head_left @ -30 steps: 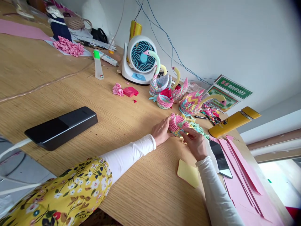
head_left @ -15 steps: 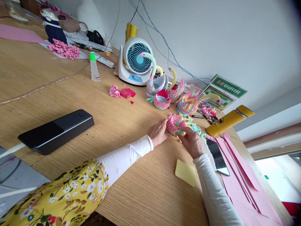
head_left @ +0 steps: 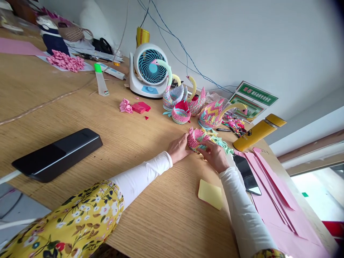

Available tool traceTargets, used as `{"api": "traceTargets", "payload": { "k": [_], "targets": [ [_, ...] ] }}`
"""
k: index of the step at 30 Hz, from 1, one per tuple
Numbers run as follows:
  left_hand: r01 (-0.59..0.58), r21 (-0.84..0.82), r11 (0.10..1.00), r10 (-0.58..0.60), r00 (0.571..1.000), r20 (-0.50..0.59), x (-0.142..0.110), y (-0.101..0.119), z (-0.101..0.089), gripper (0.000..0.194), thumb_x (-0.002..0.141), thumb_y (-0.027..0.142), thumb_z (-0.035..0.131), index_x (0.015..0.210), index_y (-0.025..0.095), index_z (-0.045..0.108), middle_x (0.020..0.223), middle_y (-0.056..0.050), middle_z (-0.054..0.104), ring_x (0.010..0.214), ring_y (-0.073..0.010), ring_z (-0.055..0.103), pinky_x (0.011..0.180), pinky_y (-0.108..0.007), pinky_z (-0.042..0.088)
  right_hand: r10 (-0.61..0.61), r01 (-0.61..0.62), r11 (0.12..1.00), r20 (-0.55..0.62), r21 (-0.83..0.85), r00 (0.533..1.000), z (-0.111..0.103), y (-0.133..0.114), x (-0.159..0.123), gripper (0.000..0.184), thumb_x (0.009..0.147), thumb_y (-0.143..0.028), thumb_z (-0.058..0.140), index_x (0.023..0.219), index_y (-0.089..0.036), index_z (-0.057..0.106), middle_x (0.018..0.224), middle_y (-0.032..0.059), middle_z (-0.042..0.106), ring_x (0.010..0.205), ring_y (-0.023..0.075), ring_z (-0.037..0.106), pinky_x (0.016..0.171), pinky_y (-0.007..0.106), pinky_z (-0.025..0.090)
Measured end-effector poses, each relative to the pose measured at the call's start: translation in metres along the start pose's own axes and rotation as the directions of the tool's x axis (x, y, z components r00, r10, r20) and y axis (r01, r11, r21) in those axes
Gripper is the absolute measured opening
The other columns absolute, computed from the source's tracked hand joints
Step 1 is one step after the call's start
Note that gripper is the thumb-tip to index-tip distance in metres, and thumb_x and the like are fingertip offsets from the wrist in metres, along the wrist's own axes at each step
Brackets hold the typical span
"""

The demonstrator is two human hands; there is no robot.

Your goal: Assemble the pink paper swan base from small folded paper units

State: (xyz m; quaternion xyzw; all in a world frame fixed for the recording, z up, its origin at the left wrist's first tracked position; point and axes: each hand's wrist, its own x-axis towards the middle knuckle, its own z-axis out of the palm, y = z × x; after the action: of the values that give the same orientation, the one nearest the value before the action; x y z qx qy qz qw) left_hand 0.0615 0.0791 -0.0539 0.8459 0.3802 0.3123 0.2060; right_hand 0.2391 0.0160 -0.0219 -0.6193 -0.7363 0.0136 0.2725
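Both hands on a half-built pink modular origami piece (head_left: 198, 138) sitting on the wooden table (head_left: 150, 215), just in front of the finished paper swans. Left hand (head_left: 177, 147) cups its left side, fingers curled against the paper, wrist low on the table, forearm in a white sleeve (head_left: 139, 177) running back to a yellow floral dress sleeve (head_left: 64, 229). Right hand (head_left: 215, 157) comes in from the right, thumb and fingertips pinched on the piece's near edge, knuckles up, white-sleeved forearm angled down-right. Loose green folded units (head_left: 224, 145) touch the piece on its right. Three origami swans (head_left: 196, 105) stand just behind, desk fan (head_left: 147, 70) behind those. Yellow sticky-note pad (head_left: 210, 194) near the right forearm; black phone (head_left: 246, 174) beside it, pink paper sheets (head_left: 276, 211) further right. Black power bank (head_left: 57, 154) well apart to the left.
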Motion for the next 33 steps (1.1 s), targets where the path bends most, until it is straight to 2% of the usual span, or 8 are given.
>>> {"api": "traceTargets", "payload": {
  "k": [4,10,17,24,29,33],
  "targets": [
    [0.001,-0.007,1.000,-0.002,1.000,-0.016,-0.001,0.000,0.000,0.063,0.074,0.039,0.071,0.124,0.019,0.039,0.119,-0.009,0.059,0.102,-0.0246,0.062,0.082,-0.031,0.049,0.015,-0.015,1.000,0.017,0.024,1.000,-0.003,-0.005,-0.001,0.024,0.082,-0.038,0.059,0.098,-0.023,0.068,0.095,0.0051,0.070,0.057,0.0158,0.063,0.057,0.028,0.048],
    [0.000,-0.028,1.000,-0.001,0.999,-0.043,-0.001,0.001,0.001,0.063,0.074,0.039,0.071,0.126,0.019,0.039,0.119,-0.009,0.059,0.105,-0.0247,0.061,0.084,-0.032,0.048,0.009,-0.008,1.000,-0.021,0.024,1.000,-0.006,-0.007,-0.004,0.024,0.081,-0.036,0.059,0.098,-0.021,0.068,0.092,0.0061,0.070,0.056,0.0161,0.065,0.057,0.028,0.050],
    [0.017,-0.048,0.999,-0.019,0.999,-0.039,-0.004,0.002,-0.003,0.047,0.079,0.040,0.065,0.115,0.018,0.045,0.110,-0.006,0.064,0.098,-0.0244,0.063,0.077,-0.032,0.050,0.018,-0.020,0.996,0.019,0.088,1.000,-0.009,-0.007,-0.004,0.019,0.081,-0.031,0.060,0.095,-0.020,0.067,0.084,0.0046,0.070,0.061,0.0169,0.068,0.058,0.028,0.054],
    [-0.034,-0.093,0.995,0.026,0.996,-0.089,-0.011,0.002,-0.004,0.032,0.080,0.037,0.063,0.103,0.020,0.049,0.104,-0.005,0.064,0.095,-0.0205,0.063,0.077,-0.030,0.049,0.012,-0.022,0.993,0.088,0.119,0.996,-0.022,0.004,-0.007,0.022,0.082,-0.027,0.058,0.101,-0.019,0.065,0.098,0.0065,0.069,0.068,0.0154,0.068,0.063,0.027,0.056],
    [0.013,-0.078,0.997,-0.019,0.997,-0.071,-0.012,0.005,-0.008,0.014,0.087,0.028,0.052,0.098,0.020,0.053,0.099,-0.005,0.065,0.090,-0.0188,0.063,0.077,-0.029,0.047,-0.004,-0.009,0.992,0.106,0.123,0.994,-0.023,0.012,-0.009,0.021,0.082,-0.025,0.058,0.101,-0.020,0.064,0.109,0.0070,0.067,0.068,0.0144,0.067,0.063,0.028,0.056],
    [0.032,-0.075,0.997,-0.036,0.998,-0.053,-0.008,0.004,-0.012,0.018,0.093,0.027,0.040,0.095,0.019,0.057,0.090,-0.005,0.067,0.082,-0.0183,0.064,0.071,-0.028,0.046,0.008,-0.022,0.992,0.110,0.122,0.994,-0.023,0.011,-0.009,0.021,0.082,-0.024,0.058,0.102,-0.020,0.064,0.110,0.0072,0.066,0.068,0.0141,0.067,0.062,0.026,0.056]
  ]
}}
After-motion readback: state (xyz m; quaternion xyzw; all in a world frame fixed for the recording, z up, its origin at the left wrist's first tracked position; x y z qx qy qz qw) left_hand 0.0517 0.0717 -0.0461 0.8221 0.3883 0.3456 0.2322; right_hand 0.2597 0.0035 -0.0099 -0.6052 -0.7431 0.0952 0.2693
